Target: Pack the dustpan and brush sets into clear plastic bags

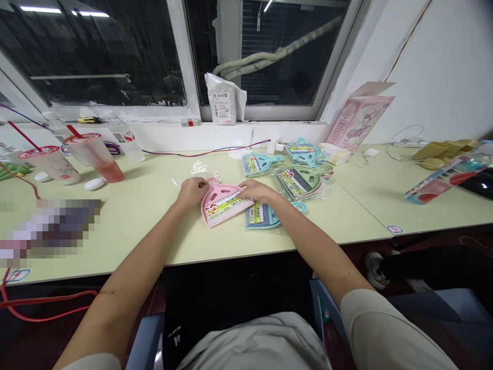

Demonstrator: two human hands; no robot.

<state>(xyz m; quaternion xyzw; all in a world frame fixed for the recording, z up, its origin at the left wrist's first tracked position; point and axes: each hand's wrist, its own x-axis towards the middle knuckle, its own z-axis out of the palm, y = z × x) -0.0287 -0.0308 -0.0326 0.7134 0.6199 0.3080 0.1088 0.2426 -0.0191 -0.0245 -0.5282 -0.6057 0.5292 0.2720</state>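
Observation:
A small pink dustpan-and-brush set [222,203] with a green and white label lies on the pale table [154,231] in front of me. My left hand [191,191] grips its left edge near the handle loop. My right hand [257,191] holds its right top corner. A blue set in clear wrap [264,217] lies just right of the pink one, partly under my right wrist. A crumpled clear plastic wrapper [200,168] sits behind the pink set.
More wrapped sets lie behind: two blue [259,163] [305,152], one green [301,181]. Two drink cups with red straws [96,154] [52,163] stand at left. A pink box [358,121] leans on the wall; a red cable [46,303] hangs at the front left.

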